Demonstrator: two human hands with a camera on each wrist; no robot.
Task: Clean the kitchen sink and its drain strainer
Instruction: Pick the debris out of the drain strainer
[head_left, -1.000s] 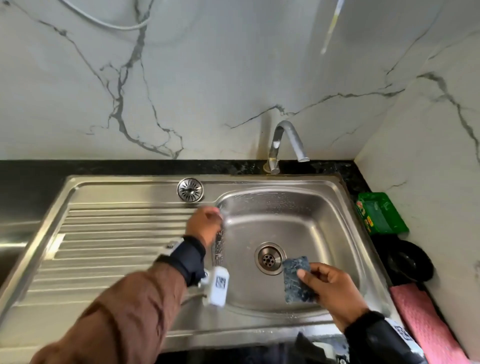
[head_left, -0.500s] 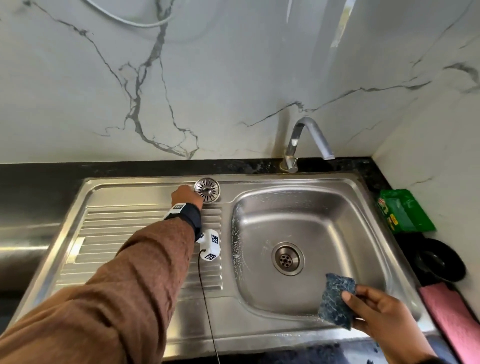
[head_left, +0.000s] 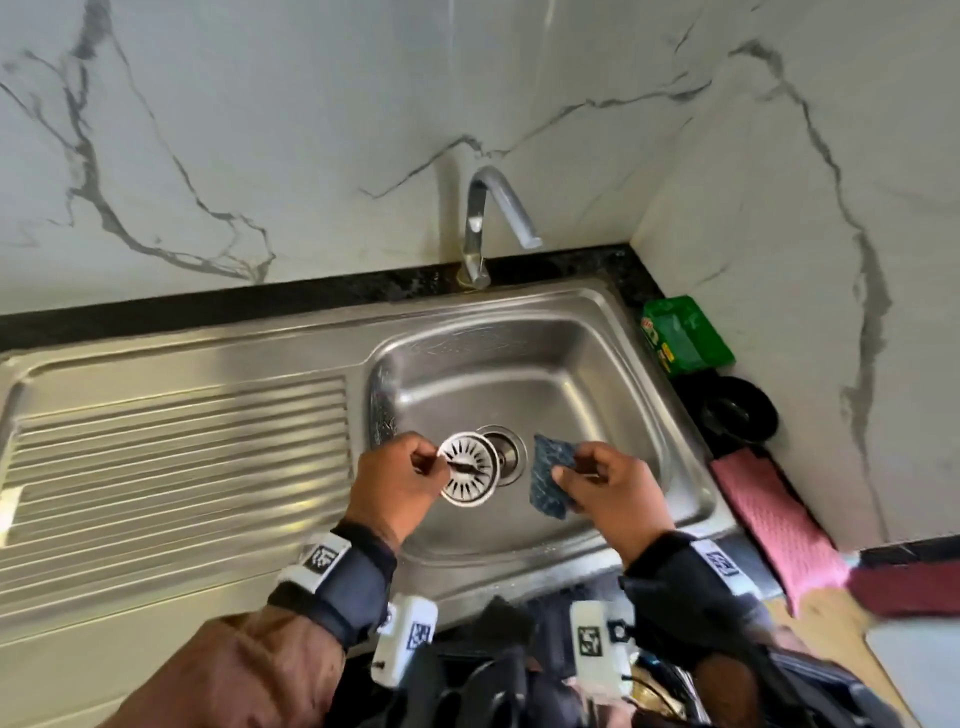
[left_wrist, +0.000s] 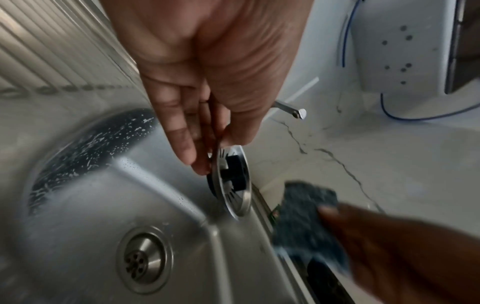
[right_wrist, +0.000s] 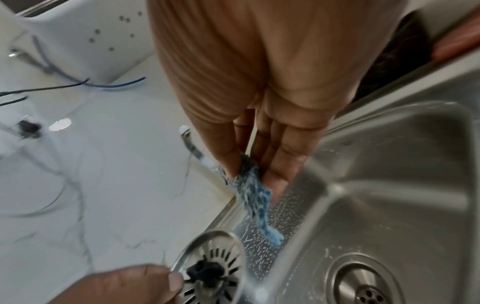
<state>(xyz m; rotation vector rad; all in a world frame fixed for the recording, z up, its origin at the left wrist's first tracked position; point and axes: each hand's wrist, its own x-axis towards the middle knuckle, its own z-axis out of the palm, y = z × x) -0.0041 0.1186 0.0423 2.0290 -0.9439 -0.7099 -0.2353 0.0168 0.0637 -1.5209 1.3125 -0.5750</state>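
My left hand (head_left: 410, 475) pinches the round steel drain strainer (head_left: 470, 467) by its rim and holds it on edge above the sink basin (head_left: 587, 384), just left of the open drain (head_left: 506, 452). The strainer (left_wrist: 231, 181) shows radial slots and a black centre plug; my fingers (left_wrist: 182, 144) and thumb clamp its upper edge. My right hand (head_left: 602, 483) pinches a dark blue scouring pad (head_left: 550, 478) a little to the right of the strainer, apart from it. The pad (right_wrist: 253, 189) hangs from thumb and fingers over the basin wall, with the strainer (right_wrist: 213, 265) below it.
A steel tap (head_left: 488, 218) stands behind the basin. The ribbed drainboard (head_left: 171, 467) lies to the left. At the right stand a green packet (head_left: 685, 332), a black round dish (head_left: 737, 410) and a pink cloth (head_left: 774, 519) against the marble wall. Soap flecks cover the basin's left wall (left_wrist: 85, 148).
My left hand picked the strainer up from the sink's back ledge and brought it over the basin. My right hand moved the pad in beside it. The head view tilted.
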